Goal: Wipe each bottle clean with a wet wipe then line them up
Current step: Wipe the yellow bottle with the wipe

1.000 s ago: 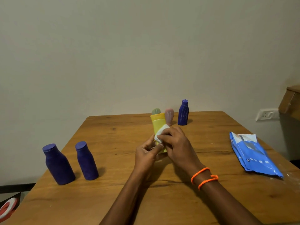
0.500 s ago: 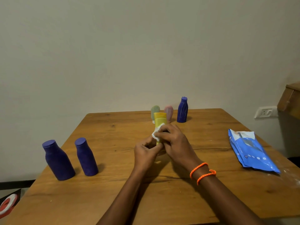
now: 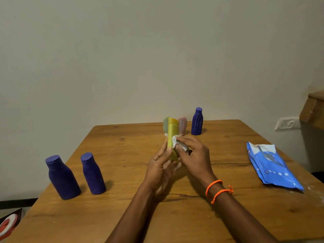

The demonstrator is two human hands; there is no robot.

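Observation:
My left hand (image 3: 160,168) grips a yellow bottle (image 3: 172,135) by its lower end and holds it upright above the middle of the table. My right hand (image 3: 193,155) pinches a white wet wipe (image 3: 177,142) against the bottle's right side. Two dark blue bottles (image 3: 62,178) (image 3: 93,173) stand side by side at the left. A smaller blue bottle (image 3: 197,121) stands at the far edge. A green bottle (image 3: 165,122) and a pink bottle (image 3: 182,124) stand behind the yellow one, partly hidden.
A blue pack of wipes (image 3: 270,165) lies flat on the right side of the wooden table (image 3: 122,216). A wall socket (image 3: 287,123) and a wooden ledge (image 3: 313,109) are at the far right. A red and white object (image 3: 7,225) lies on the floor at lower left.
The yellow bottle has turned in my left hand and risen slightly. My right hand has slid the wipe to the bottle's right side.

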